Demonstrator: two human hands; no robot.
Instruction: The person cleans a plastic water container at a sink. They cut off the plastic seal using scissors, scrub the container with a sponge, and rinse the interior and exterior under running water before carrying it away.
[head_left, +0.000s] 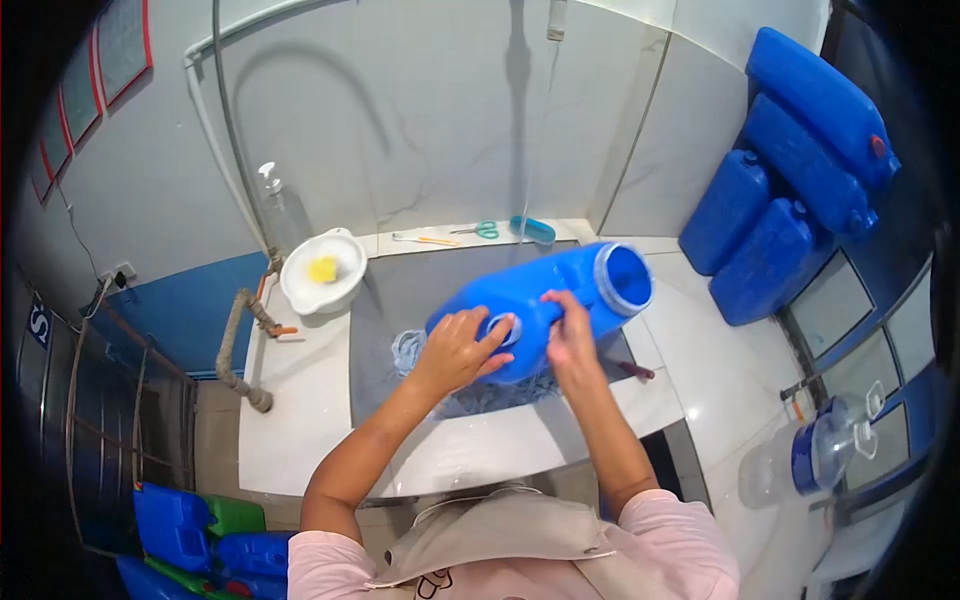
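Observation:
A large blue plastic jug (510,285) lies tilted on its side above the grey sink (385,300), its wide round mouth pointing right. My right hand (572,340) is closed around the jug's handle, close to that mouth. My left hand (455,350) presses against the near side of the jug, fingers spread around a small round opening (508,328). Below, partly hidden by the jug and my arms, are bluish-white cloth or strands (408,350) in the sink. A thin stream of water appears to fall behind the jug.
On the back ledge are teal-handled scissors (487,229), a blue brush (533,231) and a toothbrush (425,239). A white bowl (325,295) holds a yellow sponge (322,269). Several blue jerrycans (765,250) are stacked right; a clear bottle (790,465) lies nearer. A pipe (235,350) rises left.

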